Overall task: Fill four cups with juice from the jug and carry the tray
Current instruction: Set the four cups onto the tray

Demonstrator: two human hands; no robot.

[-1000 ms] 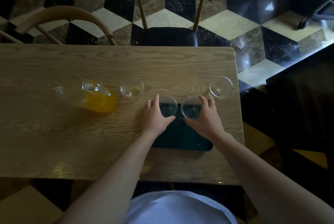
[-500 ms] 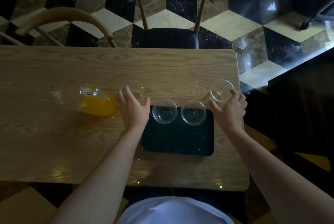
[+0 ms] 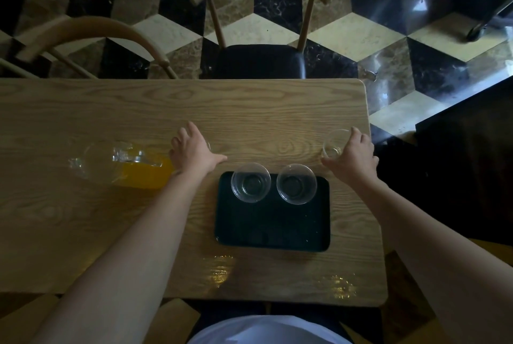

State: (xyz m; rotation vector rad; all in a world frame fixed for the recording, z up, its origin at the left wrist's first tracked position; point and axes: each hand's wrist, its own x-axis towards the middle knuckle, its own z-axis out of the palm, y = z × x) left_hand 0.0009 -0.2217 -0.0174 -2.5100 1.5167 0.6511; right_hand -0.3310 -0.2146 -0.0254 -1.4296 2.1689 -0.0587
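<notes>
Fingers [image 3: 358,135] of right hand [image 3: 352,156] wrap cup [image 3: 333,144]

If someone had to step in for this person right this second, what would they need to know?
Left hand: over the cup by the jug, which it mostly hides; grip unclear.
Right hand: fingers around the cup near the table's right edge, cup on the wood.
Done: two empty cups stand on the black tray's far side.
Left: put both outer cups on the tray, pour juice into all four, carry the tray.
</notes>
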